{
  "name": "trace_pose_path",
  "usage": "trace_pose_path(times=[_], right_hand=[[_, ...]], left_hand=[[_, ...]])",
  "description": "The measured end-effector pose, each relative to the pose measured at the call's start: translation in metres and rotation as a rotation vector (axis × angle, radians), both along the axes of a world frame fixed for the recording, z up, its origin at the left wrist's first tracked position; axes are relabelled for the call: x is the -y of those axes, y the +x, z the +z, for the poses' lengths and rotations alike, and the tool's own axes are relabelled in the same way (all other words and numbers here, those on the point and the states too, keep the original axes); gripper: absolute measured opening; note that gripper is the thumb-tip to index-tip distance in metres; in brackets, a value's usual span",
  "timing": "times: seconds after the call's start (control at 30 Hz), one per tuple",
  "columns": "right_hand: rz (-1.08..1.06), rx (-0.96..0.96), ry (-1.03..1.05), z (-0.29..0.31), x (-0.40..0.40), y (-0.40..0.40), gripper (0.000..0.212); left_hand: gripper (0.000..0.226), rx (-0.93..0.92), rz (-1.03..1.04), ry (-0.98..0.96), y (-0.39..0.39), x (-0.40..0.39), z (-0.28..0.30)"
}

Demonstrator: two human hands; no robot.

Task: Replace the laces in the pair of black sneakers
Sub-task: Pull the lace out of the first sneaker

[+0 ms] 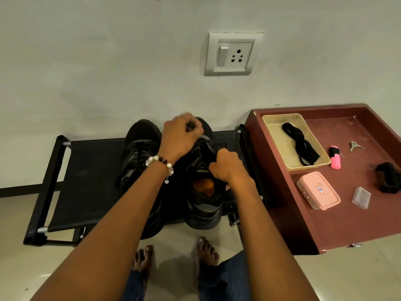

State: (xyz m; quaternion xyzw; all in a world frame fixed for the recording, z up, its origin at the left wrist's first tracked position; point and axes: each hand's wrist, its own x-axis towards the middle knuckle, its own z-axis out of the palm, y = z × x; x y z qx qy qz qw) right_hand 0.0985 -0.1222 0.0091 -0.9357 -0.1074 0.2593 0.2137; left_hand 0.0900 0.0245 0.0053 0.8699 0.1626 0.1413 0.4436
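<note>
Two black sneakers stand side by side on a low black rack (86,170), toes toward the wall. The left sneaker (138,148) is partly behind my forearm. The right sneaker (204,205) shows an orange insole. My left hand (182,135), with a bead bracelet on the wrist, is closed over the right sneaker's lace area near the toe, pinching what looks like a black lace. My right hand (227,168) grips the right sneaker's upper edge beside the tongue. A bundle of black laces (301,144) lies in a beige tray (275,135).
A maroon table (325,224) stands to the right, holding the tray, a pink lidded box (318,191), a pink highlighter (335,157), keys (355,146), a small clear case (361,197) and a black object (388,177). The wall with a socket (233,54) is directly behind. My bare feet (173,255) are on the tiled floor.
</note>
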Motion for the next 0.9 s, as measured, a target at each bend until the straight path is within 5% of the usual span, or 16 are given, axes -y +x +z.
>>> trace_pose_path(times=[0.2,0.33,0.47,0.6,0.8,0.9], right_hand=[[-0.088,-0.011,0.036,-0.005,-0.002,-0.001,0.015],[-0.090,-0.020,0.039,-0.005,-0.003,-0.002,0.013],[-0.102,-0.050,0.063,-0.003,-0.004,-0.003,0.011],[-0.097,-0.058,0.085,-0.003,-0.004,-0.003,0.017],[-0.100,-0.069,0.098,-0.003,-0.004,-0.003,0.026],[-0.097,-0.068,0.092,-0.003,-0.003,-0.002,0.018]], left_hand=[[0.016,-0.230,-0.076,0.537,0.003,0.020,-0.020],[0.023,-0.261,-0.045,0.516,0.006,0.021,-0.023],[0.041,-0.261,-0.051,0.157,0.011,0.005,-0.020],[0.022,-0.153,0.142,-0.443,0.010,-0.013,-0.004],[0.023,0.173,0.312,-1.115,0.005,-0.009,0.021],[0.025,0.147,0.259,-1.164,0.005,0.004,0.015]])
